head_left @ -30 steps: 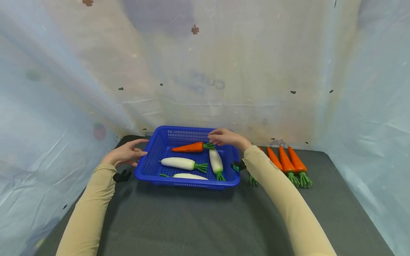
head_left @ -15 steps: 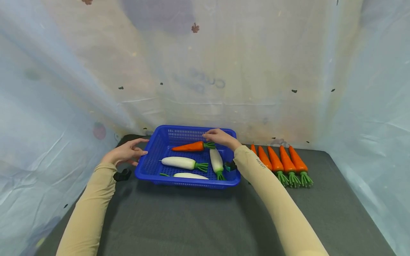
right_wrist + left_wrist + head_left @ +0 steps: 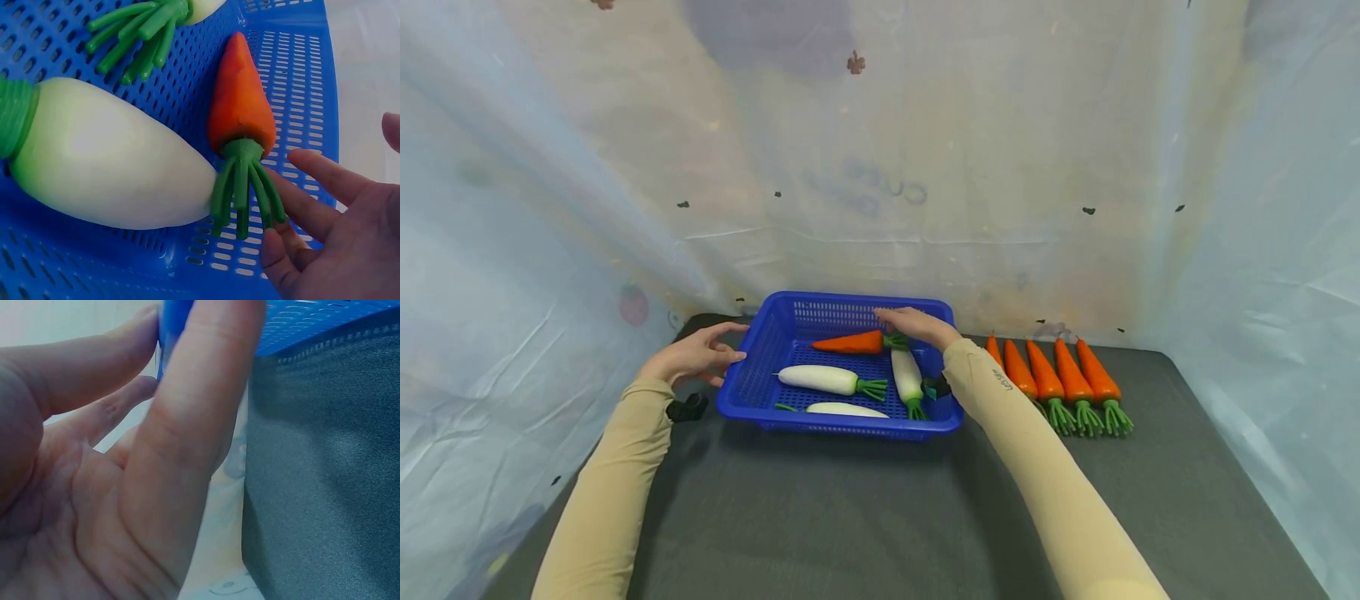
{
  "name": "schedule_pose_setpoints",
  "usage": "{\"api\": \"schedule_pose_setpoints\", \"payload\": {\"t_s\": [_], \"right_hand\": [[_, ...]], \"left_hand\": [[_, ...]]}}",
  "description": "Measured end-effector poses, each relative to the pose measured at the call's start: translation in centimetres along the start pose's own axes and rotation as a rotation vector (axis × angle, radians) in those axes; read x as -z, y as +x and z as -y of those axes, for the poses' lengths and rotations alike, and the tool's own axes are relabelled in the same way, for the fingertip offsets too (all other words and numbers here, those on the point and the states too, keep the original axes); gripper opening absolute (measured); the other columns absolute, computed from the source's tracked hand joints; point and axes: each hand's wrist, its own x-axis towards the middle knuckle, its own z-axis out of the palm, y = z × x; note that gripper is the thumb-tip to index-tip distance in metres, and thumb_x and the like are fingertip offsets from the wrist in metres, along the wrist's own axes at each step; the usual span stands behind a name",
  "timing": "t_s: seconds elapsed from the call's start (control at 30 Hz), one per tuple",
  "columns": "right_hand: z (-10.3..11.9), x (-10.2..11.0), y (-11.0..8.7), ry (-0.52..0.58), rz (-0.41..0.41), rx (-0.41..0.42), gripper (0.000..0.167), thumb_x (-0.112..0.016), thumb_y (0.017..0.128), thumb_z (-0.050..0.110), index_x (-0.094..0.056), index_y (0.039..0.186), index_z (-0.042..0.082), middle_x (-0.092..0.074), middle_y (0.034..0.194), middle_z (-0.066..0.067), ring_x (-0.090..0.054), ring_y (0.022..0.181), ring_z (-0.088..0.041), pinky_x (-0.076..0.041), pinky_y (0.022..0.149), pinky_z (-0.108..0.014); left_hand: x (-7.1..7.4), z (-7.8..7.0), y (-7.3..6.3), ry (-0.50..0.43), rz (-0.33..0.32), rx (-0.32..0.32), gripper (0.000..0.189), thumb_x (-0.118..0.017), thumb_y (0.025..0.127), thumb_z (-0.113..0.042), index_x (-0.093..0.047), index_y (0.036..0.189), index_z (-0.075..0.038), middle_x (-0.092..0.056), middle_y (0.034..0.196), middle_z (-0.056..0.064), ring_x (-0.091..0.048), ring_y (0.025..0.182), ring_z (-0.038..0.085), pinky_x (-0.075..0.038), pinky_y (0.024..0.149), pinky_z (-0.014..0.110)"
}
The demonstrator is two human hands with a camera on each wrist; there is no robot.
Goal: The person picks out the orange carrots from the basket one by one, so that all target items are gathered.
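Inside a blue plastic basket (image 3: pixel 850 423) lie one orange carrot (image 3: pixel 850 342) with green tops and three white radishes, one in the middle (image 3: pixel 817 379), one at the right (image 3: pixel 906 373) and one partly hidden by the front wall (image 3: pixel 847 410). My right hand (image 3: pixel 920 325) is over the basket's back right, its fingers spread beside the carrot's green tops (image 3: pixel 240 181). In the right wrist view one fingertip touches a green stem or lies very near it. At the basket's left rim my left hand (image 3: pixel 692 357) rests its fairly straight fingertips against the edge.
Several more carrots (image 3: pixel 1075 387) lie side by side to the right of the basket, partly behind the right sleeve. Everything stands on a dark grey table (image 3: pixel 850 517). Pale plastic sheeting (image 3: pixel 1000 167) closes in the back and both sides.
My right hand has moved left a little and then lowered toward the carrot's green tops. The carrot in the basket has shifted slightly right. The left hand stays at the rim.
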Motion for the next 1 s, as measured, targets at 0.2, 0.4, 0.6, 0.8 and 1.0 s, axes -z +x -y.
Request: {"api": "schedule_pose_setpoints", "payload": {"t_s": [0.2, 0.4, 0.6, 0.8, 1.0], "right_hand": [[-0.2, -0.2, 0.3, -0.018, 0.069, 0.005, 0.060, -0.032, 0.103, 0.045, -0.043, 0.142, 0.002, -0.050, 0.136, -0.019, -0.044, 0.129, -0.032, -0.026, 0.110, -0.049], [-0.3, -0.7, 0.4, -0.010, 0.118, -0.036, 0.058, -0.037, 0.102, 0.047, -0.047, 0.140, 0.004, -0.058, 0.127, -0.017, -0.052, 0.120, -0.033, -0.031, 0.107, -0.049], [-0.2, -1.6, 0.3, -0.009, 0.149, -0.071, 0.058, -0.041, 0.100, 0.047, -0.048, 0.140, 0.005, -0.064, 0.117, -0.013, -0.058, 0.110, -0.030, -0.042, 0.098, -0.044], [0.1, -2.3, 0.7, 0.031, 0.140, -0.067, 0.056, -0.042, 0.101, 0.043, -0.048, 0.140, 0.003, -0.061, 0.122, -0.019, -0.056, 0.113, -0.032, -0.043, 0.097, -0.044], [0.4, -2.7, 0.9, 0.069, 0.130, -0.064, 0.056, -0.044, 0.101, 0.042, -0.046, 0.140, 0.003, -0.056, 0.129, -0.019, -0.052, 0.119, -0.035, -0.042, 0.099, -0.044]], "left_hand": [[0.0, 0.0, -0.1, 0.004, -0.006, 0.005, 0.068, -0.057, 0.098, -0.019, -0.018, 0.152, -0.008, -0.060, 0.114, 0.026, -0.064, 0.092, 0.032, -0.056, 0.072, 0.044], [0.1, 0.0, -0.1, 0.003, -0.006, 0.006, 0.069, -0.058, 0.098, -0.020, -0.018, 0.152, -0.007, -0.061, 0.114, 0.025, -0.065, 0.090, 0.030, -0.056, 0.071, 0.043], [0.0, 0.3, -0.1, -0.008, -0.002, 0.006, 0.068, -0.058, 0.097, -0.019, -0.019, 0.152, -0.008, -0.061, 0.113, 0.024, -0.066, 0.088, 0.029, -0.057, 0.071, 0.043], [0.0, 0.4, 0.1, -0.013, -0.004, 0.003, 0.068, -0.059, 0.097, -0.020, -0.020, 0.151, -0.008, -0.063, 0.110, 0.022, -0.066, 0.088, 0.029, -0.057, 0.071, 0.043], [0.1, 0.5, 0.1, -0.011, -0.003, -0.002, 0.068, -0.059, 0.097, -0.020, -0.019, 0.152, -0.008, -0.063, 0.109, 0.021, -0.066, 0.087, 0.029, -0.057, 0.071, 0.043]]}}
